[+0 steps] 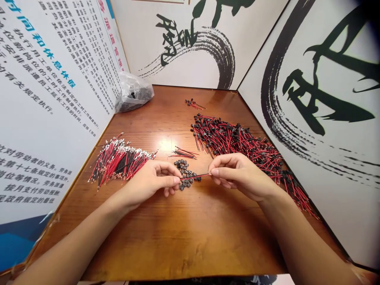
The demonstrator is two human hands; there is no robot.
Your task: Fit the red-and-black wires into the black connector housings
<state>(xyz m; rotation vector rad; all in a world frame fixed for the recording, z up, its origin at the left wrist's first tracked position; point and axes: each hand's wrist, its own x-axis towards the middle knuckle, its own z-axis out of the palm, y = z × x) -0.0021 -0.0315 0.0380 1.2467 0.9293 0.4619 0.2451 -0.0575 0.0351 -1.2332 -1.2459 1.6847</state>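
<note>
A thin, straight red wire [196,175] spans the gap between the two bare hands, above the counter's middle. The left hand [158,176] pinches its nine-o'clock end, thumb against fingers; the right hand's [237,172] grip likewise pinches the three-o'clock end. Just behind and below the wire lies a loose cluster of small black plastic pieces [184,184]. Near it, toward twelve o'clock, rests a little sheaf of red and black wires [185,152]. A heap of red and black wires with silvery-white tips [118,162] sits between nine and ten o'clock; a larger heap of red wires with black plastic ends [237,138] spreads around two o'clock. A translucent plastic bag [133,95] stands at eleven o'clock on the brown wooden counter [166,237].
</note>
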